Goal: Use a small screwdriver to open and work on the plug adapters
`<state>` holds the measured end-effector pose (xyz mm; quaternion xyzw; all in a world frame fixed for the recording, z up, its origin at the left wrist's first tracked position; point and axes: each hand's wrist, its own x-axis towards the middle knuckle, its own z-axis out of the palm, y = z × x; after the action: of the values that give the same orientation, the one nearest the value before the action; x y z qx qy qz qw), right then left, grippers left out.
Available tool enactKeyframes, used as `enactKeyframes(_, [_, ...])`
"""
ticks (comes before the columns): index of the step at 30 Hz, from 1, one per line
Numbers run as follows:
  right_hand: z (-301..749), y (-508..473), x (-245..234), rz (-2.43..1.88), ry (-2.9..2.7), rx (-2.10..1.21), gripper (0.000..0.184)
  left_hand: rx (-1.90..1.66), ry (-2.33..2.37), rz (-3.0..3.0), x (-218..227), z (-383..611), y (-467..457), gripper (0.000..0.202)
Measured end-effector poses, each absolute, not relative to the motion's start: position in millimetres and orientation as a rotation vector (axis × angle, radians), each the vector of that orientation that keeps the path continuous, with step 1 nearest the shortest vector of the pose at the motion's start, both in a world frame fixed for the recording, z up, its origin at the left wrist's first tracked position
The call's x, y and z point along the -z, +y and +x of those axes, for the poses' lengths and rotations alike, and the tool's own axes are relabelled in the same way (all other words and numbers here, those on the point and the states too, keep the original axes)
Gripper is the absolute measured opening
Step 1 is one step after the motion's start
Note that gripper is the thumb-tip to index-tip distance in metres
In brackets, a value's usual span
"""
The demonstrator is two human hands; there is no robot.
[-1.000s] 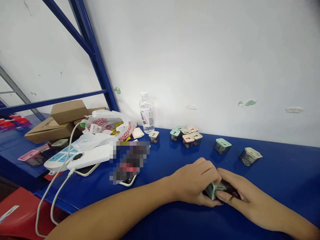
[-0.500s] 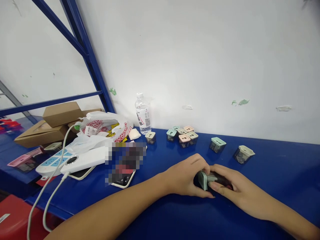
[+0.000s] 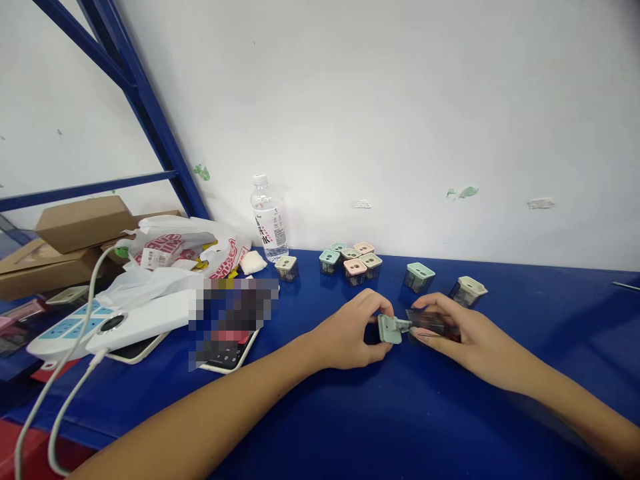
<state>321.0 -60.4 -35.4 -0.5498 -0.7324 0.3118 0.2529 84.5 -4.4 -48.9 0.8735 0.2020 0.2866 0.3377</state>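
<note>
My left hand [image 3: 350, 333] pinches a small mint-green cap [image 3: 389, 329] on the blue table [image 3: 390, 420]. My right hand [image 3: 457, 333] grips a dark translucent little box [image 3: 430, 323] right beside it. Cap and box are slightly apart, with a small pale part showing between them. Behind my hands stand a mint-capped box [image 3: 419, 276] and a cream-capped box [image 3: 468, 291]. Farther back sits a cluster of several small capped boxes [image 3: 351, 260], with one single box [image 3: 287, 267] to its left.
A water bottle [image 3: 268, 218] stands by the white wall. At the left lie a plastic bag [image 3: 175, 248], a white power strip [image 3: 95, 327] with a cable, a phone [image 3: 227, 357], cardboard boxes [image 3: 75, 227] and a blue metal frame [image 3: 145, 113].
The green cap has come away from the dark box: my left hand pulled it leftward while my right hand kept the box. The view has shifted so everything sits higher and more to the left.
</note>
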Motion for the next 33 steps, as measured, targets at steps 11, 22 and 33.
enactKeyframes(11, [329,-57,37,-1.547,-2.059,-0.491,0.046,-0.563,0.933,2.326,42,86,-7,0.048])
enactKeyframes(22, [321,-65,38,-1.501,-1.822,-0.726,0.054,-0.729,0.914,2.304,46,86,-3,0.040])
enactKeyframes(33, [317,-61,41,-1.528,-2.102,-0.658,0.039,-0.877,1.055,2.355,41,85,-1,0.044])
